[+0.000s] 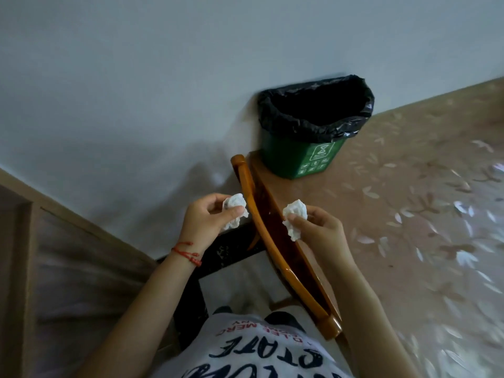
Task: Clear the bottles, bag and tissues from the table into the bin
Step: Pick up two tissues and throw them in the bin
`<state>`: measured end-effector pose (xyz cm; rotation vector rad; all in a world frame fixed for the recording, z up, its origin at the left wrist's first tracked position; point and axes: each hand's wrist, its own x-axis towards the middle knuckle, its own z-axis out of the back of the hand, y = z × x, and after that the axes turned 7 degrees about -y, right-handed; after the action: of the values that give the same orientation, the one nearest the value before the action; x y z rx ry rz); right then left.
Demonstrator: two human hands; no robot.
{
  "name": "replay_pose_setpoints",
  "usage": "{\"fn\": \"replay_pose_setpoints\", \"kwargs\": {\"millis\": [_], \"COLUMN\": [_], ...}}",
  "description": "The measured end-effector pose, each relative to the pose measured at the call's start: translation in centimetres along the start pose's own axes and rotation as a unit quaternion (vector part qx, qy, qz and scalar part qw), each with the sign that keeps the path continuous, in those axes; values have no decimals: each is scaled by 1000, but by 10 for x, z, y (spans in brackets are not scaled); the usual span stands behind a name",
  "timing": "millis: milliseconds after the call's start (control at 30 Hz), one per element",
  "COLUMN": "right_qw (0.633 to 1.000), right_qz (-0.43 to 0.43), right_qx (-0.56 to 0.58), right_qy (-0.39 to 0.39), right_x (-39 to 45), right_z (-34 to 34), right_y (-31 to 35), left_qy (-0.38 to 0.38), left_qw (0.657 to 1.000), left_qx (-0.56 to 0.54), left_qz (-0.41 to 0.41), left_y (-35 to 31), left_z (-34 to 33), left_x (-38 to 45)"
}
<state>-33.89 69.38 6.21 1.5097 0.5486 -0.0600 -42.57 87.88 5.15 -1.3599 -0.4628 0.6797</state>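
Observation:
My left hand pinches a crumpled white tissue between thumb and fingers. A second crumpled tissue is pinched in my right hand. Both hands are held out over a wooden chair back, well short of the bin. The green bin with a black liner stands on the floor against the wall, up and right of my hands. Its inside is too dark to see. No bottles, bag or table are in view.
A curved wooden chair back runs diagonally between my hands and below them. The patterned floor stretches to the right. A grey wall fills the top left, with wooden furniture at lower left.

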Motion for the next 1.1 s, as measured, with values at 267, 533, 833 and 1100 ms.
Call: {"fn": "replay_pose_setpoints", "kwargs": {"millis": [267, 533, 833, 1100], "right_qw": [997, 989, 986, 981], "right_qz": [-7, -3, 14, 93], "right_qx": [19, 61, 66, 47], "right_qy": [-80, -131, -152, -164], "right_x": [26, 58, 93, 144], "right_z": [26, 7, -16, -6], "right_y": [2, 13, 38, 108], "left_qy": [82, 144, 189, 197], "left_qw": [997, 989, 981, 979], "left_qx": [6, 36, 50, 54], "left_qz": [-8, -4, -5, 9], "left_y": [-8, -17, -18, -17], "left_z": [-44, -56, -59, -69], "left_x": [39, 96, 143, 151]}}
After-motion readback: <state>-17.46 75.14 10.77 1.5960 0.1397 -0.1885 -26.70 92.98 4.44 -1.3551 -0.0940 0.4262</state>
